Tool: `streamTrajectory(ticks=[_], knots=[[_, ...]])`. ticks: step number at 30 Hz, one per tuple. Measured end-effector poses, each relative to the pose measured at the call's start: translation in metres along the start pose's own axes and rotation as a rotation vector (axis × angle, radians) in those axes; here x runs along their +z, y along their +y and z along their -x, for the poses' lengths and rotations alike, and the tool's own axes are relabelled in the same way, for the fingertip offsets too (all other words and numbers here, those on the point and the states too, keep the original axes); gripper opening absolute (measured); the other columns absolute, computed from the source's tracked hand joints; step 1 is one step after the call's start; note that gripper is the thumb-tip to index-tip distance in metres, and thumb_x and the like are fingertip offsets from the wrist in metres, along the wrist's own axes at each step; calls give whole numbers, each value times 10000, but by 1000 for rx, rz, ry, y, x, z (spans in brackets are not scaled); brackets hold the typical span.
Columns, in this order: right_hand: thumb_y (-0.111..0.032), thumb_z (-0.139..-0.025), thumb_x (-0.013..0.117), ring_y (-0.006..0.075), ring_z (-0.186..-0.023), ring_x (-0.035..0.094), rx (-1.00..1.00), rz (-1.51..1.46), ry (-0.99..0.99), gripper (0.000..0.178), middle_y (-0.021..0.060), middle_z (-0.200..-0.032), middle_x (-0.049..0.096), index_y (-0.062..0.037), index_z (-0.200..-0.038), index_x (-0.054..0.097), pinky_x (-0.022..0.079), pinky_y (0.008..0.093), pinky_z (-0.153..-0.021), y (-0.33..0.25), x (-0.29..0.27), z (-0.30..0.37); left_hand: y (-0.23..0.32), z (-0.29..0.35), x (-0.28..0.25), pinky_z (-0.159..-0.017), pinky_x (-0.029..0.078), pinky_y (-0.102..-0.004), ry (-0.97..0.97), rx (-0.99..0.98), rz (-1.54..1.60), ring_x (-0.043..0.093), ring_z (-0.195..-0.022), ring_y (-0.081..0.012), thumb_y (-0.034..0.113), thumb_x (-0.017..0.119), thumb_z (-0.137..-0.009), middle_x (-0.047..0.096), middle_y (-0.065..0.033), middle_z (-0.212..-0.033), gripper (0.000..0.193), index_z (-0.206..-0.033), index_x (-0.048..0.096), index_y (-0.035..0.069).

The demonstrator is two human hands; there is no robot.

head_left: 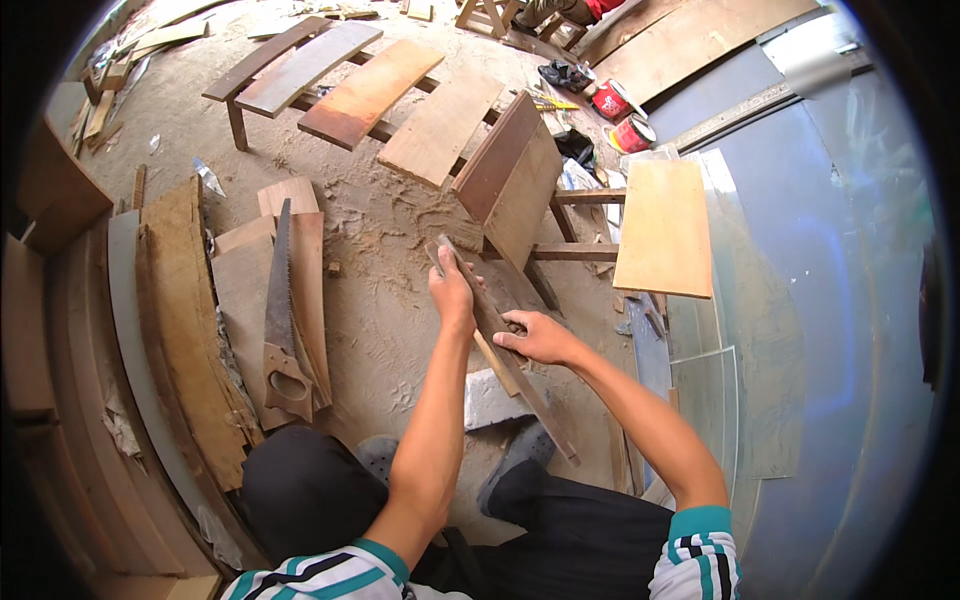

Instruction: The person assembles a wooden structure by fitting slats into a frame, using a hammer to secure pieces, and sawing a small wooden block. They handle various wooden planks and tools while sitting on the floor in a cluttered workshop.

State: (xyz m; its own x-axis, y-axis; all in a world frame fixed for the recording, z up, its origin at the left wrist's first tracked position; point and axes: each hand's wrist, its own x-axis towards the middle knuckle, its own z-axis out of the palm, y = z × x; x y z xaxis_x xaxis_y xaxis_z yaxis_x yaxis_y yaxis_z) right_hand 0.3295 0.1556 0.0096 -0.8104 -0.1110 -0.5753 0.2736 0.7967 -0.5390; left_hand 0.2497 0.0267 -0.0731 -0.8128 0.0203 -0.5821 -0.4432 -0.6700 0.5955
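Observation:
My left hand [453, 292] is closed around the upper part of a long, thin brown wooden strip [545, 418], which slants down to the right in front of me. Farther down the same strip, my right hand [538, 337] grips it between thumb and fingers. A shorter, lighter wooden strip [497, 366] lies along its left side; I cannot tell whether the two are joined. Below them a white block [489, 398] rests on the floor between my feet. To the left, a handsaw [281, 305] with a wooden handle lies on some boards [240, 287].
Several boards lie across a low wooden frame [237, 125] ahead. A pale board [663, 228] sits on rails at right, beside large glass sheets [790, 300]. Long planks [185, 290] line the left. Red cans [630, 133] stand at the far right; a person [565, 10] sits beyond.

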Motion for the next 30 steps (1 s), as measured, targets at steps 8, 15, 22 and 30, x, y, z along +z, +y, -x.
streamTrajectory(ticks=[8,15,22,30], knots=[[-279,-889,749,148,-944,607,164,-674,-233,537,106,-1064,650,47,-1253,528,534,323,-724,8,28,-55,-11,-70,-58,-548,523,-332,145,157,-491,649,-642,-200,560,542,-960,653,-123,-879,600,-1140,547,-12],[-255,-862,733,148,-769,646,124,-579,63,356,66,-918,667,-33,-1096,583,541,297,-573,17,87,-142,59,-22,-107,-548,575,-329,253,128,-433,700,-707,-233,537,573,-950,680,-182,-982,602,-1181,524,-18],[-181,-854,737,194,-931,659,12,-696,288,448,113,-1078,638,16,-1174,492,590,327,-746,-1,101,-184,63,-25,-135,-574,598,-339,262,72,-348,701,-727,-226,537,551,-963,668,-174,-998,618,-1210,500,-27],[-222,-834,772,177,-950,659,-109,-376,539,464,121,-1044,673,32,-1157,557,541,304,-797,45,105,-226,28,-74,-118,-549,592,-345,169,-38,-244,674,-731,-226,551,543,-959,636,-165,-989,621,-1217,488,-10]])
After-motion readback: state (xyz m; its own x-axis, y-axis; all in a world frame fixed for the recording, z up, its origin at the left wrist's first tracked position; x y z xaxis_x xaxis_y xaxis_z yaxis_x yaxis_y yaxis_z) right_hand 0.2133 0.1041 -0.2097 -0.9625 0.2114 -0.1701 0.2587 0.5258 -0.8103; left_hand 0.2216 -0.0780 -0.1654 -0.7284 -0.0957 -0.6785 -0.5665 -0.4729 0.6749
